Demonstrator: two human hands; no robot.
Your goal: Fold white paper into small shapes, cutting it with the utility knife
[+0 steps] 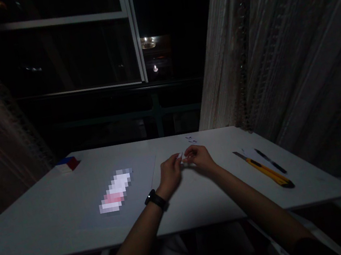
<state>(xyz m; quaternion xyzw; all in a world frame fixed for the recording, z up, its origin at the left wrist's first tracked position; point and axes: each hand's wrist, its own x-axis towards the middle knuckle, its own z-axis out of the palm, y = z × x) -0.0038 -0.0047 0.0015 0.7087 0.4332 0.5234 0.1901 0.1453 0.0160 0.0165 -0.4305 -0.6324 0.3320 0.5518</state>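
Note:
My left hand point(171, 172) and my right hand point(198, 158) meet over the middle of a white table point(202, 196). Both pinch a small white scrap of paper point(181, 156) between their fingertips, just above the tabletop. A black watch point(155, 199) is on my left wrist. A large white sheet point(131, 169) lies flat to the left of my hands, with a blurred-out patch on it.
A yellow utility knife point(265, 168) and a black pen point(270, 161) lie at the right. A coloured cube point(67, 164) sits at the far left corner. Tiny paper bits point(191, 139) lie near the far edge. Curtains hang on both sides of a dark window.

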